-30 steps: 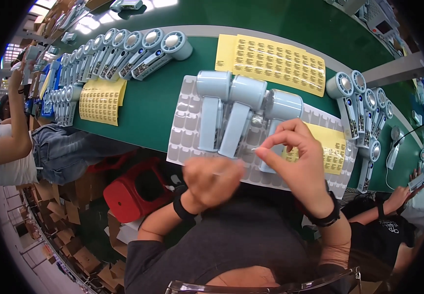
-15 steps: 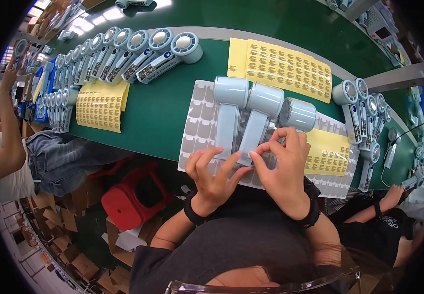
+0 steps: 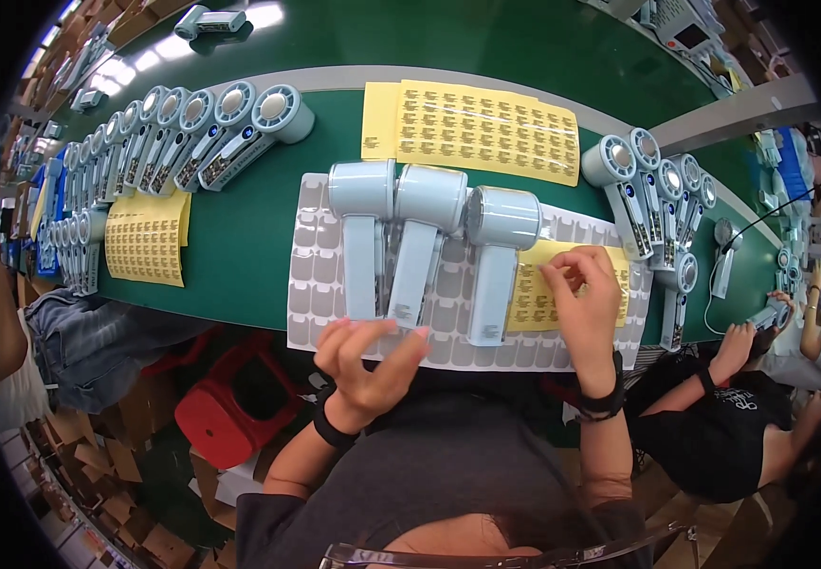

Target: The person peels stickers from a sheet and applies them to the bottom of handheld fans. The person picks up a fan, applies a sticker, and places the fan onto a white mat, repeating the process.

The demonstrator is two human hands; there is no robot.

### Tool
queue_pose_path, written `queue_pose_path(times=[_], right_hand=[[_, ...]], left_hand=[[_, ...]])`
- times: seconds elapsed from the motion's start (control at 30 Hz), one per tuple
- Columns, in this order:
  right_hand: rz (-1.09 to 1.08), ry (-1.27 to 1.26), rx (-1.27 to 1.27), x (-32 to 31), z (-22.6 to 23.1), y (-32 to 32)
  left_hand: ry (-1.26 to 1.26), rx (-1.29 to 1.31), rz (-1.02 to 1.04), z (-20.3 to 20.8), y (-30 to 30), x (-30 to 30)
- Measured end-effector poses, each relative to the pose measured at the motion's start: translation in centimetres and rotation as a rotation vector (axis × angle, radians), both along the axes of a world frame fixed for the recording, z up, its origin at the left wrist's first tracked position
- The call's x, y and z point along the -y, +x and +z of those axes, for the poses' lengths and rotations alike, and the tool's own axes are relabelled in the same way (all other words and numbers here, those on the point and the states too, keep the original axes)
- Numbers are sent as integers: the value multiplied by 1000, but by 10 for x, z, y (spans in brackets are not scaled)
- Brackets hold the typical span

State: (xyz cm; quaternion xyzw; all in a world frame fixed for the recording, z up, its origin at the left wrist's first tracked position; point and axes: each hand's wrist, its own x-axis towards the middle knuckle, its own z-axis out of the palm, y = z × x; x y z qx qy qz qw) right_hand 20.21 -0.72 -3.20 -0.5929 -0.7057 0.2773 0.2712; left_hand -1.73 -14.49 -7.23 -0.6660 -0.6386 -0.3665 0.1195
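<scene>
Three light-blue handheld fans lie side by side, handles toward me: the left fan (image 3: 362,261), the middle fan (image 3: 416,261) and the right fan (image 3: 494,284). Small printing shows at the handle ends of the middle and right ones. Beneath them is a white sheet of grey stickers (image 3: 314,267). My left hand (image 3: 365,368) is open, fingers spread, by the handle ends of the left and middle fans. Over a yellow label sheet (image 3: 536,296), my right hand (image 3: 583,299) is pinched closed; anything between its fingertips is too small to make out.
Yellow label sheets (image 3: 486,133) lie beyond the fans, with another sheet (image 3: 145,248) at the left. Rows of fans stand left (image 3: 238,142) and right (image 3: 633,204). A red stool (image 3: 216,422) is at lower left. At right, a co-worker's hand (image 3: 735,349) rests near the table edge.
My right hand has left the middle fan's handle end and moved right, over the yellow sheet. My left hand has drawn slightly back. The right fan's handle now shows fully. The view has shifted.
</scene>
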Motion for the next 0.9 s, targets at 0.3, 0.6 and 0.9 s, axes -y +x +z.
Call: queue_pose_path(times=[0.3, 0.6, 0.9], right_hand=[[166, 296, 290, 2, -18, -4], [159, -516, -443, -9, 35, 34], [433, 46, -209, 24, 57, -95]], left_hand=[[-1, -376, -535, 20, 38, -23], [-237, -602, -544, 18, 51, -31], [230, -96, -433, -6, -12, 13]])
